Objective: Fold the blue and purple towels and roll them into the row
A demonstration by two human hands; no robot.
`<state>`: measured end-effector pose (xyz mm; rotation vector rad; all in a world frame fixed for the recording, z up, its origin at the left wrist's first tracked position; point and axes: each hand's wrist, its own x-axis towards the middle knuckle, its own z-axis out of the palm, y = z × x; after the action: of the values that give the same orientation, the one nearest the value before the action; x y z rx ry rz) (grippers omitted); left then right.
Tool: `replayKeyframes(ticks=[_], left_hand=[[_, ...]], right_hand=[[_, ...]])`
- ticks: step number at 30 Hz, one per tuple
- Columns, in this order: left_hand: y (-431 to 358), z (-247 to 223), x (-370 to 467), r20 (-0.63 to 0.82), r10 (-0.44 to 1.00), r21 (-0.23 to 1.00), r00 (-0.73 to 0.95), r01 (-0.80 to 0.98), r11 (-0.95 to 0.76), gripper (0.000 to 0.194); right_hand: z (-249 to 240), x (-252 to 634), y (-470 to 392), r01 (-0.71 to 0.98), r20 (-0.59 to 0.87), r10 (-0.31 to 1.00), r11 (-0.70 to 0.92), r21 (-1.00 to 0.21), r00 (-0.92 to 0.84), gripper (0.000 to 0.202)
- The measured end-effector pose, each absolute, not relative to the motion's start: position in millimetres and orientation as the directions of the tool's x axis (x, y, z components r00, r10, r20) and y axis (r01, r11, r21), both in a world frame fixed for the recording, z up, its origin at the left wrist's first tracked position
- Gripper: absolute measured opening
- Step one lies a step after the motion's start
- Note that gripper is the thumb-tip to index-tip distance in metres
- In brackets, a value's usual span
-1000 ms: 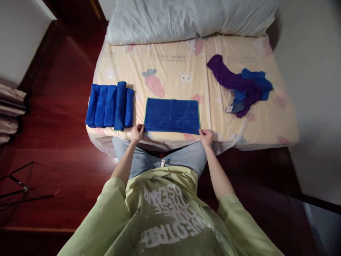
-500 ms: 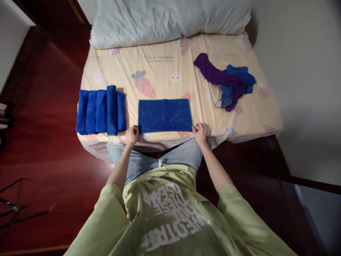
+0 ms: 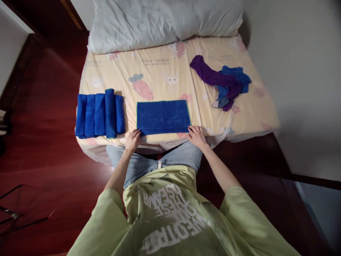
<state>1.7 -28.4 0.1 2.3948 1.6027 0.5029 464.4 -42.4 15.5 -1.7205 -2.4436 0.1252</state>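
A blue towel (image 3: 163, 116) with thin green edging lies flat as a wide rectangle at the bed's near edge. At its near left corner, my left hand (image 3: 133, 139) has its fingers closed on the cloth. My right hand (image 3: 196, 136) grips the near right corner, fingertips over the edge and thumb mostly hidden. Along the near border the cloth shows a narrow folded band. To the left, several rolled blue towels (image 3: 100, 114) stand side by side in a row, one sticking out farther than the others.
On the right of the bed (image 3: 157, 85) lies a crumpled purple cloth (image 3: 213, 76) over a crumpled blue cloth (image 3: 241, 76). A pale grey quilt (image 3: 160, 25) lies across the back. Thin black stand legs (image 3: 16, 215) rest on the red floor at left.
Both hands have shifted from pinching the near corners to having their fingers laid over the near edge, the right moving slightly inward. The view has shifted a little.
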Motion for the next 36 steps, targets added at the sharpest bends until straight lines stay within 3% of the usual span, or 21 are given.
replayKeyframes(ticks=[6, 11, 21, 26, 32, 36], left_hand=[[-34, -2, 1, 0.167, 0.930, 0.356, 0.328, 0.860, -0.367, 0.048], [-27, 2, 5, 0.137, 0.949, 0.306, 0.284, 0.899, -0.313, 0.046], [-28, 14, -8, 0.128, 0.901, 0.285, 0.414, 0.855, -0.433, 0.039], [-63, -2, -29, 0.174, 0.867, 0.403, 0.467, 0.770, -0.495, 0.041], [-71, -15, -22, 0.265, 0.938, 0.655, 0.225, 0.672, -0.346, 0.033], [-66, -14, -21, 0.214, 0.972, 0.747, 0.100, 0.624, -0.229, 0.029]], right_hand=[[17, 465, -35, 0.938, 0.051, 0.948, 0.317, -0.139, -0.313, 0.043], [15, 462, -29, 0.952, 0.035, 0.957, 0.289, -0.103, -0.287, 0.042], [19, 468, -46, 0.954, 0.098, 0.962, 0.265, -0.137, -0.254, 0.039], [12, 474, -71, 0.901, 0.143, 0.952, 0.304, -0.311, -0.272, 0.039], [-7, 477, -70, 0.721, 0.166, 0.984, 0.163, -0.673, -0.067, 0.034], [-10, 484, -63, 0.592, 0.075, 0.997, 0.063, -0.804, -0.005, 0.027]])
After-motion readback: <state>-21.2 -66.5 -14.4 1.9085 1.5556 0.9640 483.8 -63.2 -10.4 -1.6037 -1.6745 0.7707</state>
